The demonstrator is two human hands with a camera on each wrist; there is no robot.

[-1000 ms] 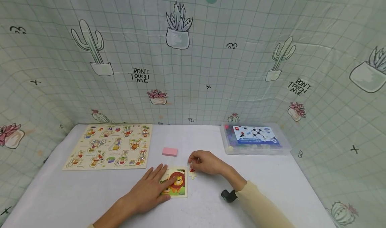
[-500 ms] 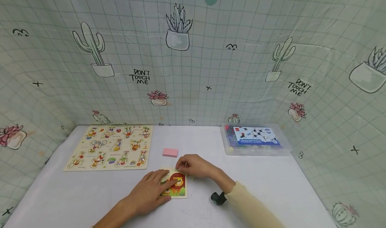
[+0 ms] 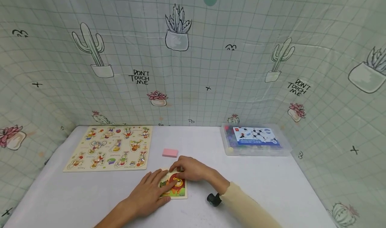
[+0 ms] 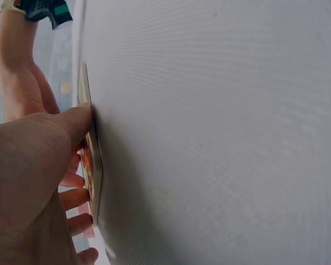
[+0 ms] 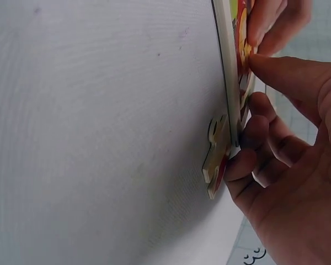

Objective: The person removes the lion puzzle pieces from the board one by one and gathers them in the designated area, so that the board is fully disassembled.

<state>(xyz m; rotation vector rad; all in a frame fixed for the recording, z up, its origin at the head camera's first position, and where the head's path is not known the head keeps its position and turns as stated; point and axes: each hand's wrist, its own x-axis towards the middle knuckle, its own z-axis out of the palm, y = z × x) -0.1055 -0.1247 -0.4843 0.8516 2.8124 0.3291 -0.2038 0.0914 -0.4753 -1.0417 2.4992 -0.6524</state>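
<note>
A small square jigsaw puzzle (image 3: 180,191) with a lion picture lies on the table between both hands. My left hand (image 3: 147,192) rests over its left side, fingers fairly straight, the thumb (image 4: 78,120) at the near edge. From the right, my right hand (image 3: 193,169) reaches over its upper edge with bent fingers. Its thumb (image 5: 276,69) and forefinger touch a puzzle piece (image 5: 245,83) at that edge, mostly covered by the fingers. Beside the board, a loose puzzle piece (image 5: 216,152) sits by the little finger; the right hand hides it in the head view.
A pink block (image 3: 170,152) lies just beyond the puzzle. At the back left is a large wooden picture board (image 3: 108,148) with cartoon figures. A clear plastic box (image 3: 256,140) with a molecule label stands at the back right. Grid-patterned cloth walls surround the white table (image 3: 75,198).
My right hand has moved left from the loose piece beside the puzzle onto the puzzle's upper edge, its fingers now touching there. The left hand stays almost where it was.
</note>
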